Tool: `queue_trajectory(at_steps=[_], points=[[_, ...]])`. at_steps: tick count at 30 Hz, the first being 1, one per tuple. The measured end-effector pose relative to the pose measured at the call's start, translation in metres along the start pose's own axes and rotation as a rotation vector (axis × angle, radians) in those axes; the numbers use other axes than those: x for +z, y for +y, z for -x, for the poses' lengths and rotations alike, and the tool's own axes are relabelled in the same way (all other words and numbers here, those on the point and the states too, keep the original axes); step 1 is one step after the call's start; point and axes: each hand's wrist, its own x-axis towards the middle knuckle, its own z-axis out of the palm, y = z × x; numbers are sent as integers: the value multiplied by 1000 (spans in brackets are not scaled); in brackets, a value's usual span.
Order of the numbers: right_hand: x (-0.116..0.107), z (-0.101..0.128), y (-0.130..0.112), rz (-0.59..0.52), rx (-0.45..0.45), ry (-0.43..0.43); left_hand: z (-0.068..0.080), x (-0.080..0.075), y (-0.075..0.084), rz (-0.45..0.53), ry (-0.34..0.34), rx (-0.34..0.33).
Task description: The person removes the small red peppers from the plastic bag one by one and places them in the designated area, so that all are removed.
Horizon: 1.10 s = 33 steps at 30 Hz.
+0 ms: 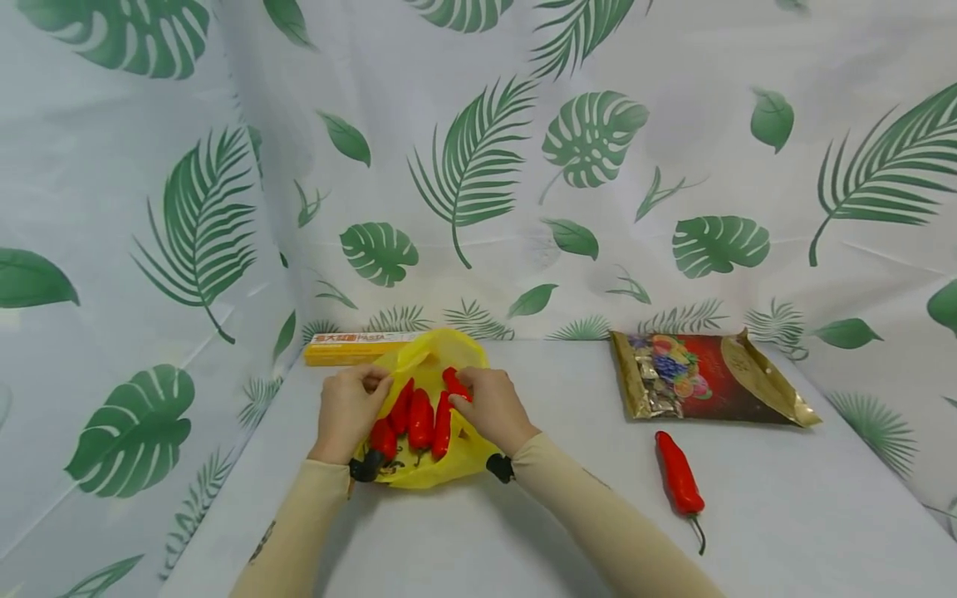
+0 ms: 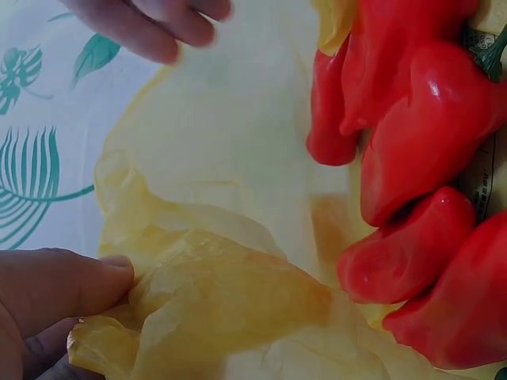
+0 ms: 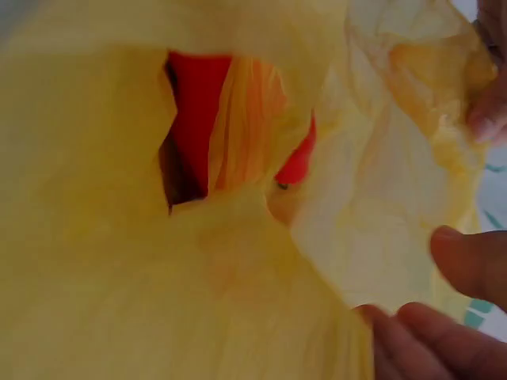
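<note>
A yellow plastic bag (image 1: 456,469) lies spread open in front of me with several red peppers (image 1: 421,419) inside. Its left edge is pinched between the thumb and fingers of my left hand (image 1: 350,411), and the gathered film (image 2: 230,293) shows in the left wrist view. At the bag's right side is my right hand (image 1: 497,407), overlapping one pepper's end in the head view. The right wrist view shows its thumb (image 3: 475,265) and fingers (image 3: 428,348) apart beside the bag's edge, with nothing gripped between them. Red also shows through a gap in the film there.
One loose red pepper (image 1: 679,475) with a green stem lies on the white table (image 1: 583,498) to the right. Behind it rests a gold and dark red packet (image 1: 710,378) with a fruit picture. A yellow and white box (image 1: 340,353) stands behind the bag, against the leaf-print backdrop.
</note>
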Motion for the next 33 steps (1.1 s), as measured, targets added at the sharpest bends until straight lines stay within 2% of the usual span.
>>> queue_trajectory(at_steps=[7,12,18,23,28,33], points=[[20,-25,9,44,138,-61,0,3,-1,-7,-7,4],[33,-38,16,75,195,-90,-1,4,-4,-20,-5,0],[40,-45,23,102,241,-101,-3,6,-2,4,-10,5],[42,-45,26,84,308,-106,-5,7,-1,-18,-13,6],[45,-46,26,52,323,-112,-5,6,-3,-23,-13,-7],[50,-49,30,68,311,-109,-3,5,-4,-27,-23,-23]])
